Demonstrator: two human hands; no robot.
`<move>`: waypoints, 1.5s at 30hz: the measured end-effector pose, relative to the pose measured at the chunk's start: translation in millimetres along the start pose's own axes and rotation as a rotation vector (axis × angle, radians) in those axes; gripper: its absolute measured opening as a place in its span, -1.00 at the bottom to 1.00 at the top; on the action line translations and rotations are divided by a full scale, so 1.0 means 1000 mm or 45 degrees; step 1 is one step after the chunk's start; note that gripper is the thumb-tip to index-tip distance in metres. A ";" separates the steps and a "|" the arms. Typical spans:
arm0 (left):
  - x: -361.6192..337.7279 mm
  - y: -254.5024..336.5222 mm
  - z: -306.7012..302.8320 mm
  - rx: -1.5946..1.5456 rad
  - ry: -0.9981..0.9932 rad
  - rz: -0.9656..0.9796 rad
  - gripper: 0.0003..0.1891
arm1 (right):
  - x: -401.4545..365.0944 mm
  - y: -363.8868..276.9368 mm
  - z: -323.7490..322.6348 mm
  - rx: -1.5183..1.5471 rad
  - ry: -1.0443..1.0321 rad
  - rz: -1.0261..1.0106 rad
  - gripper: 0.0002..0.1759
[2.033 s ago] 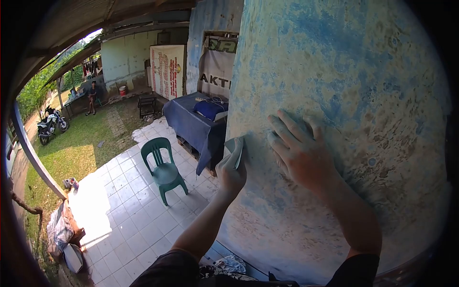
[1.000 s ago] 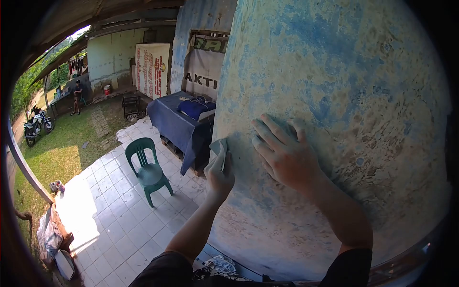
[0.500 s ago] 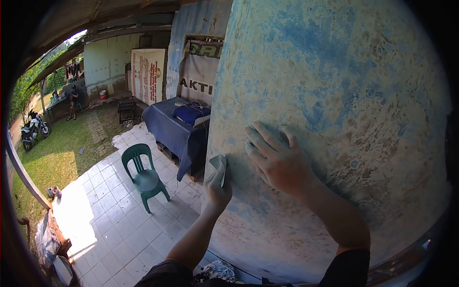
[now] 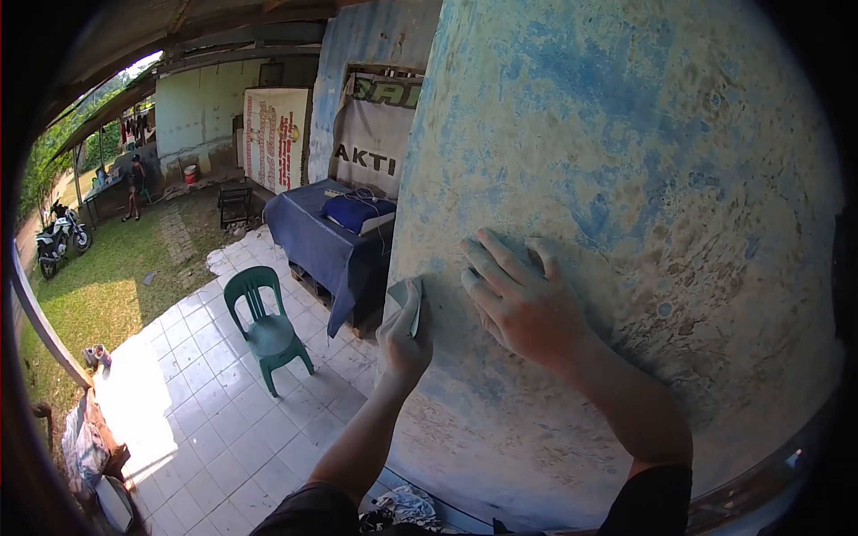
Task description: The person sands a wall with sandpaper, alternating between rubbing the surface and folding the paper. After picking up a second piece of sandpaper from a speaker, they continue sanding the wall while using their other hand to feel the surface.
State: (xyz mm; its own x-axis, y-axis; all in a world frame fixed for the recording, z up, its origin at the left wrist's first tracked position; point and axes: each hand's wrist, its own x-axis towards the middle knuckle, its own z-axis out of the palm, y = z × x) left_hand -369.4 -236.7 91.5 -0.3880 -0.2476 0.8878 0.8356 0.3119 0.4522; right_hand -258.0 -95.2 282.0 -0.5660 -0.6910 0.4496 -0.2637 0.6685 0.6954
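In front of me stands a wall (image 4: 536, 161) with worn, patchy blue and pale green paint and rough brown areas. My left hand (image 4: 404, 344) grips a folded grey-green piece of sandpaper (image 4: 398, 304) at the wall's left edge, its fingers closed over the sheet. Flat on the wall to the right lies my right hand (image 4: 527, 308), fingers spread and whitened with dust. Nothing shows under its palm, which faces the wall.
A green plastic chair (image 4: 270, 335) stands on the white tiled floor (image 4: 214, 420) to the left. Behind it is a table under a dark blue cloth (image 4: 308, 232). Farther off are a motorcycle (image 4: 61, 241) and a person (image 4: 136, 188). Crumpled cloth (image 4: 402, 507) lies below my arms.
My left hand has shifted slightly upward along the wall edge, and its fingers now cover more of the sandpaper. The right hand stays in nearly the same place on the wall.
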 end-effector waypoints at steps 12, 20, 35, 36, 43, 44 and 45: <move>-0.011 -0.004 -0.008 0.019 -0.110 0.016 -0.53 | 0.002 0.002 -0.002 0.026 -0.018 0.012 -0.72; 0.035 -0.005 -0.005 -0.076 0.009 0.022 -0.65 | 0.003 0.002 0.000 -0.009 -0.022 0.015 -0.72; 0.008 -0.014 -0.008 -0.087 -0.011 0.110 -0.47 | 0.015 -0.003 0.004 -0.147 0.092 0.167 -0.70; -0.004 -0.008 -0.015 -0.049 -0.089 0.005 -0.41 | 0.013 -0.005 0.003 -0.185 0.111 0.228 -0.69; 0.062 -0.005 -0.009 -0.110 -0.074 0.057 -0.37 | -0.016 -0.032 0.008 -0.293 0.206 0.610 -0.64; 0.067 -0.006 -0.009 -0.104 -0.068 0.092 -0.38 | -0.015 -0.033 0.011 -0.310 0.215 0.615 -0.64; 0.068 -0.009 -0.007 -0.117 -0.063 0.105 -0.38 | -0.015 -0.035 0.016 -0.337 0.228 0.637 -0.64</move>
State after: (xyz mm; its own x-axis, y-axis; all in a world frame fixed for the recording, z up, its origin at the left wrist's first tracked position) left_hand -400.6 -263.1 146.9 -0.3334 -0.1780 0.9258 0.8968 0.2433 0.3697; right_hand -252.7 -103.5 241.5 -0.4244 -0.3608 0.8305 0.2181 0.8494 0.4805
